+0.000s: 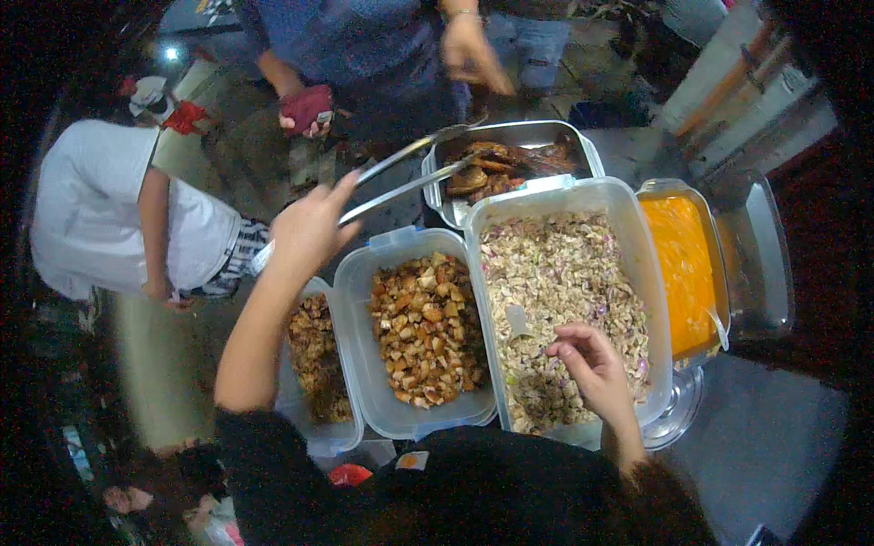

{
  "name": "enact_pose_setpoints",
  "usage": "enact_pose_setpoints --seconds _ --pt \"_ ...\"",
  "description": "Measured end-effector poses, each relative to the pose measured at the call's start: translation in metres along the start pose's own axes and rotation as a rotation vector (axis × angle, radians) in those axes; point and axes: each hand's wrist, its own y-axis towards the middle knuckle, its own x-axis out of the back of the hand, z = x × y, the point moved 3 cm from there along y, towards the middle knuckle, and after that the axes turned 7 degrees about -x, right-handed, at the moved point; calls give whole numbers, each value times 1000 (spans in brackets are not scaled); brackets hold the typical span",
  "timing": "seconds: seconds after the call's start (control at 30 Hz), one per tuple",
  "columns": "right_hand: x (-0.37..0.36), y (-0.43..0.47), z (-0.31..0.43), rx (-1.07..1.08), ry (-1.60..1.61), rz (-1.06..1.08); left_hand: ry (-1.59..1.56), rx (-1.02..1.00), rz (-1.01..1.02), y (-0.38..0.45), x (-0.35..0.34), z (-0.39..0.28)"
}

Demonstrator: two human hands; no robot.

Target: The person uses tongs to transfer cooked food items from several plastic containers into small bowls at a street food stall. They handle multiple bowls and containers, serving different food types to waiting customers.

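My left hand (311, 228) grips metal tongs (410, 190), whose arms are spread and reach toward a metal tray (593, 153). Browned grilled meat (505, 164) lies in that tray, near the lower tong tip. Over a large clear plastic tub (652, 273) hovers my right hand (594, 365), fingers loosely curled and nothing visible in them. Pale chopped food with purple bits (553, 266) fills this tub, and a white utensil (517, 321) rests in it. To the left, a second plastic tub (362, 327) holds browned chopped pieces (430, 327).
A third tub (345, 382) with browned food sits at far left. A dish of orange food (676, 266) with a spoon (717, 327) stands at right, beside a clear container (758, 252). Across the table stands a person (348, 54) holding a red item (305, 106); another person (102, 205) is at left.
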Motion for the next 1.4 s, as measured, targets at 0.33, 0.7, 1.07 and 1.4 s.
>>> enact_pose_setpoints --seconds 0.33,0.7,1.07,1.4 --pt "29 -31 -11 -69 -25 -227 152 -274 15 174 -117 -48" --pt "23 -14 -16 -6 -48 -145 251 -296 55 179 -130 -80" --pt "31 -22 -12 -23 -41 -181 165 -276 45 155 -86 -39" --pt "26 -27 -15 -4 -51 -189 191 -231 -113 165 -126 -78"
